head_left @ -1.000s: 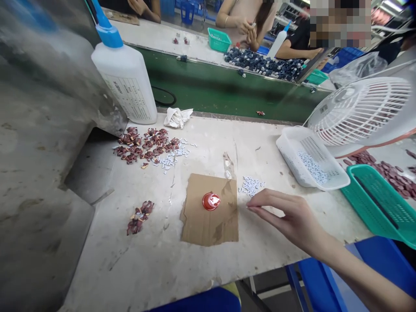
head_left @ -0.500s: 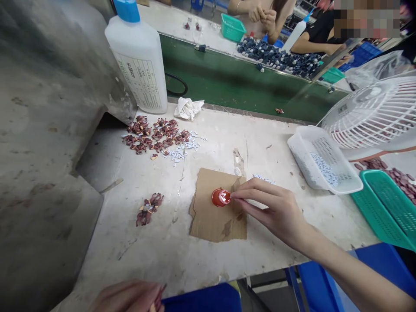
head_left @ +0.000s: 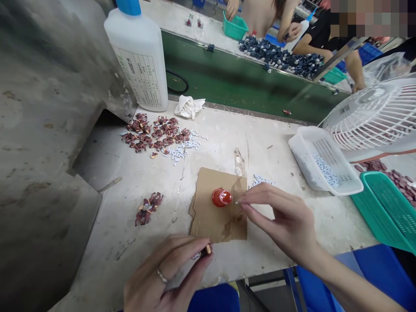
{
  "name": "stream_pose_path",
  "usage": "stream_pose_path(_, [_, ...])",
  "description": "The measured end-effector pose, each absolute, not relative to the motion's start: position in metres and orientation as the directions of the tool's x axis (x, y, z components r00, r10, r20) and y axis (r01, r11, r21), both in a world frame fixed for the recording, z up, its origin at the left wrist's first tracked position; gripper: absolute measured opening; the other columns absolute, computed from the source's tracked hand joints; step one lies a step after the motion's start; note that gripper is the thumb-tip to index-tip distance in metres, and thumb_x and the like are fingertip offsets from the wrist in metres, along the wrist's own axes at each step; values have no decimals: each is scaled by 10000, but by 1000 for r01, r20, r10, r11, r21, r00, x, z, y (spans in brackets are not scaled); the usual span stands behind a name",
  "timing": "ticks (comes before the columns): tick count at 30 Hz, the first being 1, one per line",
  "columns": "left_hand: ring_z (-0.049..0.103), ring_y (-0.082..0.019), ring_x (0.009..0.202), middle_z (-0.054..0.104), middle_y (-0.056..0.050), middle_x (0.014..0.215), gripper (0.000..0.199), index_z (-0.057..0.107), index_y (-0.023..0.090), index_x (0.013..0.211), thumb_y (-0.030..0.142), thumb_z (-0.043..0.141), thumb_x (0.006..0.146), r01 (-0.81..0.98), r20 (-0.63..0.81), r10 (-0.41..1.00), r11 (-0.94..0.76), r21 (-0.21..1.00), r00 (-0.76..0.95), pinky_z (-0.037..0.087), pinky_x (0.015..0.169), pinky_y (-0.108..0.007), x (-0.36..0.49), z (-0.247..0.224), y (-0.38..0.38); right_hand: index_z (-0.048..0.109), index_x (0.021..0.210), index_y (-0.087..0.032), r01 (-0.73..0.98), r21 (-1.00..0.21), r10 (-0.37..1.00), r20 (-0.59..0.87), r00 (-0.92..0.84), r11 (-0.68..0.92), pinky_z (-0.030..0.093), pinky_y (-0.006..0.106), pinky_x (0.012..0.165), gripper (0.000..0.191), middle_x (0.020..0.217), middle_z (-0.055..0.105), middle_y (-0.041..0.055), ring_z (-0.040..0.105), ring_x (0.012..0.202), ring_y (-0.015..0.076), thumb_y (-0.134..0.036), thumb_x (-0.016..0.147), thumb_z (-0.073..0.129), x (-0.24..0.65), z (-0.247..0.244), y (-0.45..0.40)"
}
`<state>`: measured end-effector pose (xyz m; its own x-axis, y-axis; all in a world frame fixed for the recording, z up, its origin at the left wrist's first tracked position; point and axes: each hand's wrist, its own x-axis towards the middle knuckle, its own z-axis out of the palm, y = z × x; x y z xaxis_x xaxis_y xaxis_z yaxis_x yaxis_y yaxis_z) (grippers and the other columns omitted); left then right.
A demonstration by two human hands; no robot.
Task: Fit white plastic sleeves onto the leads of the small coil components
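Between the thumb and fingers of my left hand [head_left: 169, 273] is a small brown figurine [head_left: 206, 250] with a tan patch, held in front of the cardboard. My right hand [head_left: 279, 216] pinches a tiny pale piece [head_left: 237, 203] just right of a small red cup [head_left: 221, 197], apart from it. That cup stands on a torn cardboard sheet [head_left: 208, 221] and has a shiny wet-looking top. More small pale blue pieces [head_left: 262, 180] lie behind my right fingers. To the left rests a little cluster of brown figurines [head_left: 148, 209].
A large white bottle [head_left: 139, 65] with a blue cap stands at the back left, near a brown figurine pile [head_left: 152, 133] and crumpled white tissue [head_left: 189, 107]. At right are a white basket [head_left: 299, 160], a green basket [head_left: 367, 203] and a fan [head_left: 373, 112]. Co-workers sit beyond the green divider [head_left: 221, 78].
My left hand has come up and right from the table's front edge with the figurine. My right hand has drawn slightly right, away from the red cup, with the pale piece.
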<state>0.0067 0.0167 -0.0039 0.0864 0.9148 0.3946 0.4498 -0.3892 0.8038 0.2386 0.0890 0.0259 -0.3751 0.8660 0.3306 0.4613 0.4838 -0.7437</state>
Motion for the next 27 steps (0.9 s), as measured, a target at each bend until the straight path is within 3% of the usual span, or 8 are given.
stream_pose_path(3, [704, -26, 904, 732, 53, 962, 229, 668, 188, 1069, 60, 687, 880, 410, 422, 905, -405, 817, 53, 570, 877, -94, 17, -6, 21, 740, 1006, -201, 318, -864, 891, 269, -366, 391, 595, 270, 752, 232, 931, 751, 17, 710, 885, 137, -5, 892, 692, 225, 32, 74])
stream_pose_path(7, [713, -55, 923, 741, 34, 995, 232, 678, 182, 1092, 92, 693, 879, 367, 491, 870, -471, 802, 44, 591, 875, -121, 22, -8, 24, 743, 1041, -189, 200, -929, 893, 216, -395, 313, 621, 294, 817, 259, 989, 760, 38, 722, 939, 150, 11, 884, 693, 215, 32, 59])
stream_pose_path(16, [706, -17, 925, 741, 67, 994, 218, 663, 208, 1094, 101, 666, 905, 391, 451, 889, -445, 805, 83, 561, 910, -73, 20, -4, 27, 736, 1094, -213, 198, -945, 896, 161, -415, 261, 611, 250, 801, 285, 990, 743, 26, 720, 920, 128, -6, 904, 687, 216, 22, 55])
stream_pose_path(20, [707, -29, 913, 741, 53, 983, 210, 674, 193, 1075, 87, 677, 894, 415, 464, 883, -451, 790, 76, 577, 902, -92, 21, -7, 27, 711, 1184, -170, 269, -888, 856, 216, -470, 372, 615, 218, 816, 294, 1052, 728, 64, 723, 957, 127, -18, 937, 657, 217, 23, 52])
stream_pose_path(24, [704, -15, 891, 742, 62, 987, 211, 681, 189, 1068, 90, 700, 882, 428, 508, 858, -489, 760, 79, 567, 909, -74, 19, -10, 26, 662, 1242, -48, 367, -691, 733, 350, -583, 622, 621, 233, 870, 279, 1118, 717, 155, 716, 1052, 169, -16, 982, 566, 221, 25, 51])
stream_pose_path(27, [709, -27, 916, 745, 41, 1011, 269, 676, 177, 1095, 37, 692, 865, 424, 487, 866, -487, 764, 117, 565, 922, -80, 18, -7, 27, 646, 1252, -15, 357, -599, 646, 376, -664, 716, 627, 266, 893, 290, 1111, 726, 180, 704, 1099, 202, -29, 1014, 482, 225, 28, 53])
